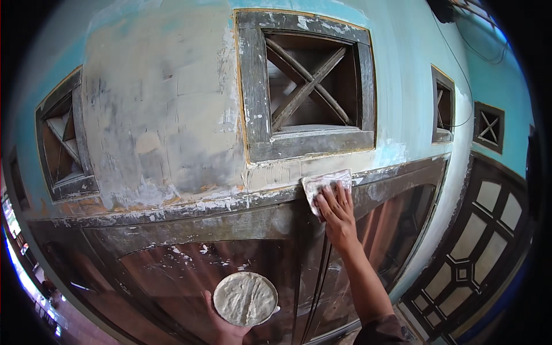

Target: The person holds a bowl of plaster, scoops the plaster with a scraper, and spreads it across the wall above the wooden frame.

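Note:
My left hand [226,324] is closed around a round, shallow container [245,298] filled with off-white paste, held low in front of dark glazed wooden panels [172,267]. With my right hand [338,210] I grip a flat, pale, paste-smeared square tool [315,187], pressed at the upper edge of the dark wooden frame [270,210], just below a square vent with crossed slats [310,83]. A band of fresh pale filler [276,175] runs under that vent, and a larger patchy filled area [161,109] covers the wall to its left.
Smaller slatted vents sit at left [64,138] and right [443,106], with another [489,127] on the turquoise side wall [494,75]. A panelled dark door [471,241] stands at the right. Wires [466,69] hang at upper right. A tiled floor [72,325] shows at lower left.

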### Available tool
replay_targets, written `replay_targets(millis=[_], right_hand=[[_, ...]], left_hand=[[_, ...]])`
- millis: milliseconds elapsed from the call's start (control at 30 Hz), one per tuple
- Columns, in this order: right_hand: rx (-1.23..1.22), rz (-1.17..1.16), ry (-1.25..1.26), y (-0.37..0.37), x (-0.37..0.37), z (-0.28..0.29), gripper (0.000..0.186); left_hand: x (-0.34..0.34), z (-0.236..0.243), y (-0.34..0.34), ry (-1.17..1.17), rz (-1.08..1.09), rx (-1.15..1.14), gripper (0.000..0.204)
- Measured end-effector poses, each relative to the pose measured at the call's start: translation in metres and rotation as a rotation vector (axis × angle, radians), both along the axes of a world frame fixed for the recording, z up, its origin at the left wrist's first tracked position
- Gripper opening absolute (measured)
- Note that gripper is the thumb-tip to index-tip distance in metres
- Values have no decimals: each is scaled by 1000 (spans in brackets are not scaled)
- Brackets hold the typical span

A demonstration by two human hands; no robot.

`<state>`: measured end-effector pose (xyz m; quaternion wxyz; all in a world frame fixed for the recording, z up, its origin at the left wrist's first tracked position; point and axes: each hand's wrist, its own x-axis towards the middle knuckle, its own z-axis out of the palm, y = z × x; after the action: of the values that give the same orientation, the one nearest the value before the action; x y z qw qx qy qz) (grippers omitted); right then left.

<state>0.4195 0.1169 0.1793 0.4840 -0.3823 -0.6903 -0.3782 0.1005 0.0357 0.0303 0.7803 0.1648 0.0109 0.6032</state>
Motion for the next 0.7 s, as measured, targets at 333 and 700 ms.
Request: replay_targets(millis=[333, 700], right_hand=[[69, -17, 40, 7, 14, 6, 49], [63, -64, 50, 10, 40, 33, 58]], left_hand=[[9, 8, 1, 14, -11, -8, 90], [15, 8, 0, 82, 20, -14, 88]])
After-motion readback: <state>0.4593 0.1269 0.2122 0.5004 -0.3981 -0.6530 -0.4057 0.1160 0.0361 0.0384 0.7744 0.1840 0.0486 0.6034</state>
